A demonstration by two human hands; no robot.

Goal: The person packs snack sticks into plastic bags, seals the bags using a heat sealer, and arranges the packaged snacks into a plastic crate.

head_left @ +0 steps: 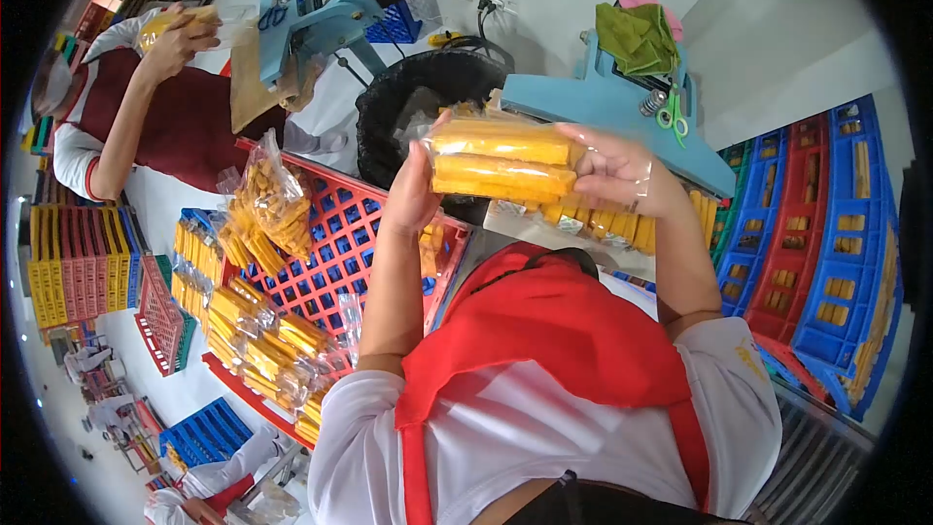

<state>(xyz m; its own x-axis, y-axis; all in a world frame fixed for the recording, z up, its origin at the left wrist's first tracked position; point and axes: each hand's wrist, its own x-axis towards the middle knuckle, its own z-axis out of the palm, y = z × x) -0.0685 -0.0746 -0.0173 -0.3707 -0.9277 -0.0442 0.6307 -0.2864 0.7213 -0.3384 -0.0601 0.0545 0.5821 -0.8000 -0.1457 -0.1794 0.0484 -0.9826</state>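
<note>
A clear plastic bag of yellow sticks (502, 157) is held up level in front of my chest. My left hand (416, 180) grips its left end, with the thumb along the edge. My right hand (622, 170) holds the right end, where loose plastic shows by the fingers. Behind and below the bag are a blue sealing machine (554, 97) with green scissors (673, 119) and a green cloth (637, 39) on it, and a row of more bagged sticks (607, 224). On my left, a red crate (340, 233) bears several filled bags (262, 331).
A black-lined bin (379, 117) stands beyond my left hand. A co-worker in a dark red apron (180, 117) holds a bag beside another blue sealing machine (316, 15). Stacked blue and red crates (841, 243) rise at the right. More people and crates (73, 262) are at the far left.
</note>
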